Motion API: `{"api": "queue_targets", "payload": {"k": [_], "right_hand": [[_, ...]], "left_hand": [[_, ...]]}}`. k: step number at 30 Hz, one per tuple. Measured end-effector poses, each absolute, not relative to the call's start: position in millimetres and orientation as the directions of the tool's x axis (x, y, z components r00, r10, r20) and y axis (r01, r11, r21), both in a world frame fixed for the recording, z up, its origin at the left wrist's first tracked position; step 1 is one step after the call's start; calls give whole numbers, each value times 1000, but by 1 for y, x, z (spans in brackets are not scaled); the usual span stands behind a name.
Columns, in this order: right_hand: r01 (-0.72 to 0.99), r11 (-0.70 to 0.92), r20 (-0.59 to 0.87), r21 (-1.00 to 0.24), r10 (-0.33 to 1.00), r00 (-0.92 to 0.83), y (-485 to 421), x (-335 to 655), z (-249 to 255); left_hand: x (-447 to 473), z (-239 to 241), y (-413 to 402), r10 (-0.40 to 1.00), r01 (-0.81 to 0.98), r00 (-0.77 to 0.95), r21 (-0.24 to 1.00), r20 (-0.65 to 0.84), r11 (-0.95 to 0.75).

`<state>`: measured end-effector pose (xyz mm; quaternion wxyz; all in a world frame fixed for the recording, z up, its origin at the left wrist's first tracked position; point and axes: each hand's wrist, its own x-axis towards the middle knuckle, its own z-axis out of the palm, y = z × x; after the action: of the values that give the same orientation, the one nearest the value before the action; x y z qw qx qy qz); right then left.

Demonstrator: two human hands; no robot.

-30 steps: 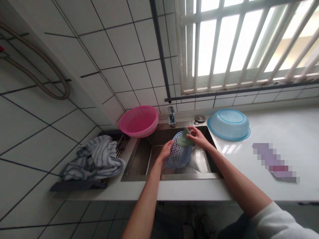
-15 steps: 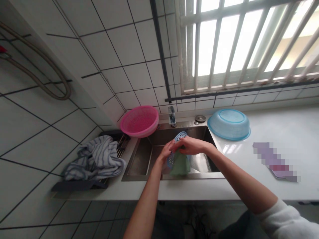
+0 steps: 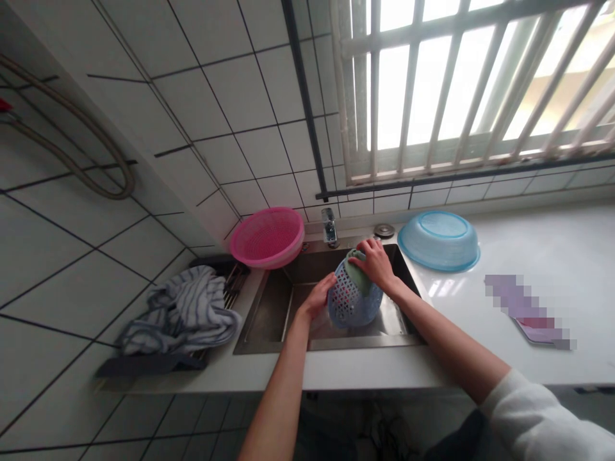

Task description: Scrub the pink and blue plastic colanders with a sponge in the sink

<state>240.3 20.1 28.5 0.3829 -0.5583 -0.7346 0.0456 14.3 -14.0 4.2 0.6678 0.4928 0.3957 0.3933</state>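
Note:
A light blue colander [image 3: 346,304] with a pattern of holes is tilted up over the steel sink [image 3: 269,314]. My left hand [image 3: 318,298] grips its left rim, fingers closed on the edge. At the colander's upper right, my right hand [image 3: 375,264] is closed on a green cloth [image 3: 356,275], which is bunched against the colander's surface. The palm side of my right hand is hidden, and so is the colander's far side.
Behind the sink stands a faucet [image 3: 329,227], with a pink basket [image 3: 268,237] to its left. A drain stopper [image 3: 384,230] and an upturned blue basin [image 3: 439,240] are on the right. A striped towel [image 3: 185,310] lies on a rack at left; a blurred purple item [image 3: 528,314] lies far right.
My right hand has moved up and right with the green cloth, from hanging low to the colander's upper part. The colander has turned, so its holed face shows more. My left hand stays on its rim.

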Motion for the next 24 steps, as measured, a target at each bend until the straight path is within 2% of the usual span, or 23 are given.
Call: {"api": "queue_targets", "payload": {"k": [3,5,9,13,16,20,22,24], "right_hand": [[801,330,413,-500,904,-115,15,238,20],[803,366,428,-471,890,-154,11,235,18],[753,498,473,-430,835,-282,3,221,16],[595,666,504,-449,739,-447,-6,208,8],[558,651,504,-515,756,-417,-4,215,0],[641,436,400,-632,892,-213,3,234,-2],[616,484,434,-621,867,-244,-1,233,0],[535,646,530,-544,759,-378,-10,223,3]], "left_hand": [[11,10,-18,883,-99,419,956,-212,276],[11,13,-17,899,-70,376,961,-224,268],[16,10,-12,929,-126,323,965,-181,231],[24,-2,-6,964,-169,199,963,-176,211],[25,-7,-6,989,-42,38,989,-141,142],[25,-3,-8,995,80,29,992,-97,94],[25,0,-7,997,102,13,992,-73,72],[23,0,-3,999,107,-26,993,-46,49]]}}
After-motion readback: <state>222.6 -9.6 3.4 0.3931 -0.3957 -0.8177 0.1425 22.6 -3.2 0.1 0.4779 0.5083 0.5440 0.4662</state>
